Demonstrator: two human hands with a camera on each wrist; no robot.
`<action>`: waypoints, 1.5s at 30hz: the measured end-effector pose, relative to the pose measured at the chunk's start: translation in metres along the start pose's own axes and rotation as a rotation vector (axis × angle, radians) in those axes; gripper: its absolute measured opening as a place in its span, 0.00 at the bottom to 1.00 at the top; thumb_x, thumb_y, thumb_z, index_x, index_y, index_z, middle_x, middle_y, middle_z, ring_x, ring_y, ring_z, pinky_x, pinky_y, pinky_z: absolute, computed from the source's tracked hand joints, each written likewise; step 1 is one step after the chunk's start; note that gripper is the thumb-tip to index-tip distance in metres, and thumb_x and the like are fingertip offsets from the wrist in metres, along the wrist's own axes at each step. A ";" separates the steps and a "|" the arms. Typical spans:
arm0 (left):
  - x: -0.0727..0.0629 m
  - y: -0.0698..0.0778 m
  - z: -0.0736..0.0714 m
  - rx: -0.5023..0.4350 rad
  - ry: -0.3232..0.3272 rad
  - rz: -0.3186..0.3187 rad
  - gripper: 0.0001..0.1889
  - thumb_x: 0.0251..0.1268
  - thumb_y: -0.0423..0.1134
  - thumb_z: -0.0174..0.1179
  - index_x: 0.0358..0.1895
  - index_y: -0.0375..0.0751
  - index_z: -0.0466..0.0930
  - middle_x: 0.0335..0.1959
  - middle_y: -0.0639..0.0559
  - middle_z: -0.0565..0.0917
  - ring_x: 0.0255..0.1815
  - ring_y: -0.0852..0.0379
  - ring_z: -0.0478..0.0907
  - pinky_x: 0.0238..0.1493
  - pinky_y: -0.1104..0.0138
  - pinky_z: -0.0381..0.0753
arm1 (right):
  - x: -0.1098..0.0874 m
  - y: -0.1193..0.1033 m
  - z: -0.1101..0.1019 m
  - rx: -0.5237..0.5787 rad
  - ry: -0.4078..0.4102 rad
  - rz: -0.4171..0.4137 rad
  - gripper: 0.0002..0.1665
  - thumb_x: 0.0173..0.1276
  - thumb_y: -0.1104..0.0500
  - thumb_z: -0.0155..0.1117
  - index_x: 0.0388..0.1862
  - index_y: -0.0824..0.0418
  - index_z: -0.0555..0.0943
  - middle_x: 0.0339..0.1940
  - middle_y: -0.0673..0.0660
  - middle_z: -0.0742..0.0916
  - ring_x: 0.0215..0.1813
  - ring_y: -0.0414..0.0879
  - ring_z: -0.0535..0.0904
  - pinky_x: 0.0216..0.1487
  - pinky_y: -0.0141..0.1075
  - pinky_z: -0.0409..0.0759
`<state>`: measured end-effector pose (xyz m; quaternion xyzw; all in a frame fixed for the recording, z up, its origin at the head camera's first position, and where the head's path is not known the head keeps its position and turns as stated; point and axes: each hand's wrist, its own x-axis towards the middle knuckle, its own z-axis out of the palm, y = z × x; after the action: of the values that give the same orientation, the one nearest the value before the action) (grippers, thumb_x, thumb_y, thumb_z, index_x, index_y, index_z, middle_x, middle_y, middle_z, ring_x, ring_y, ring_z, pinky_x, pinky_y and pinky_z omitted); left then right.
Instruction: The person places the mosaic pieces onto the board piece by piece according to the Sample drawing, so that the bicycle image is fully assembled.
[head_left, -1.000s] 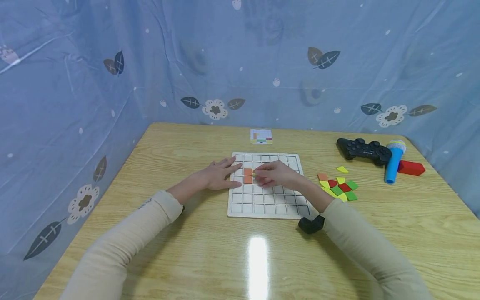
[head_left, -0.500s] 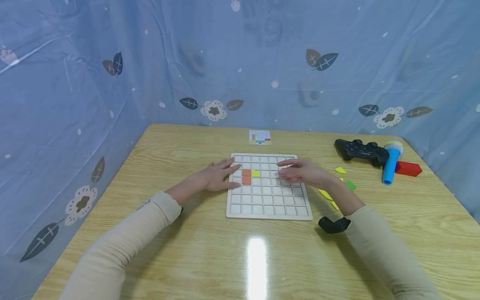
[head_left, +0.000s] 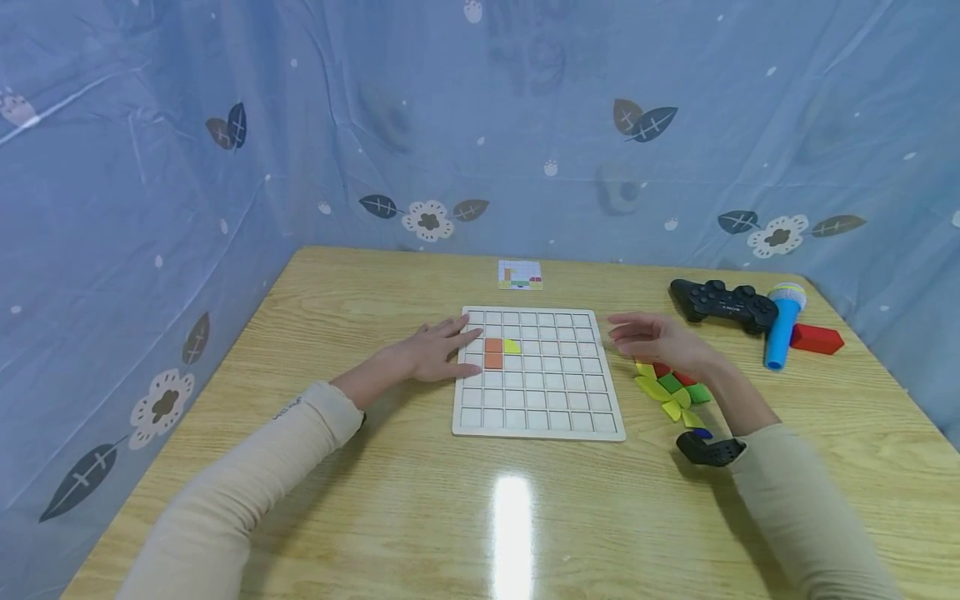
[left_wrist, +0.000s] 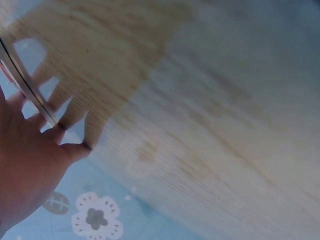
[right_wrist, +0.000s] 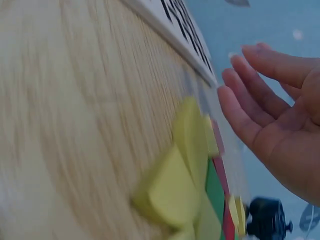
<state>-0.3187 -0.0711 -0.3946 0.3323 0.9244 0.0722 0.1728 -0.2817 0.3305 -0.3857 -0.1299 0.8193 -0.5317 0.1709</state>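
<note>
My left hand (head_left: 431,353) rests with spread fingers at the left edge of a white square grid board (head_left: 540,422). In the left wrist view those fingers lie along the board's edge (left_wrist: 31,90). Two orange square tiles (head_left: 492,361) sit in neighbouring cells, with a yellow rounded tile (head_left: 512,347) beside the upper one. Right of the board my right hand (head_left: 662,342) hovers over a loose pile of yellow, green and red tiles (head_left: 670,382), partly hiding it. The right wrist view shows its fingers loosely bent and holding nothing, with blurred yellow tiles (right_wrist: 172,187) below.
A small pattern card (head_left: 519,275) lies behind the board. At the back right are a black game controller (head_left: 723,303), a blue toy microphone (head_left: 782,333) and a red block (head_left: 817,338). A blue piece (head_left: 702,433) lies near the right wrist strap. A blue curtain (head_left: 555,125) borders the table.
My right hand has let go of the yellow tile, which lies on the board beside the upper orange one, and has moved right over the pile. The left hand has stayed in place.
</note>
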 end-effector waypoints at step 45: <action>0.001 0.000 0.001 0.002 0.003 0.021 0.41 0.68 0.68 0.40 0.77 0.55 0.40 0.77 0.49 0.35 0.76 0.46 0.33 0.70 0.45 0.36 | -0.006 0.009 -0.014 -0.482 0.033 -0.176 0.26 0.63 0.74 0.62 0.60 0.73 0.73 0.45 0.65 0.81 0.45 0.58 0.78 0.42 0.38 0.79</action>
<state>-0.3185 -0.0705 -0.3961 0.3420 0.9212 0.0738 0.1702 -0.2820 0.3479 -0.3875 -0.2290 0.9106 -0.3360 0.0745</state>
